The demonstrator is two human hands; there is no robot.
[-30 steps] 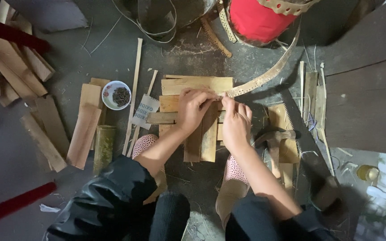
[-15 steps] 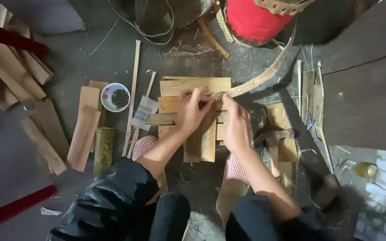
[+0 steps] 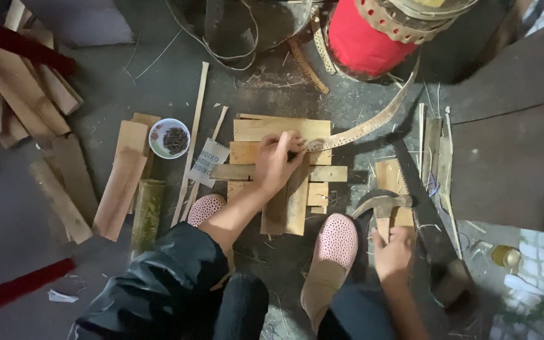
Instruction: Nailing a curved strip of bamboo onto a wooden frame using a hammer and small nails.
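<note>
On a grey workshop floor (image 3: 158, 82), the left hand (image 3: 276, 162) pinches the near end of a long perforated curved strip (image 3: 373, 123) against stacked wooden boards (image 3: 266, 129); the strip runs up-right. The right hand (image 3: 393, 253) closes on a hammer handle (image 3: 383, 225), well apart.

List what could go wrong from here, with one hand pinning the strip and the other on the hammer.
1. The left hand pins the perforated strip on the wooden boards; a hammer blow there could catch the fingers.
2. The right hand grips the hammer right beside the saw, so it might brush the teeth.
3. The curved strip may spring loose if released.
</note>
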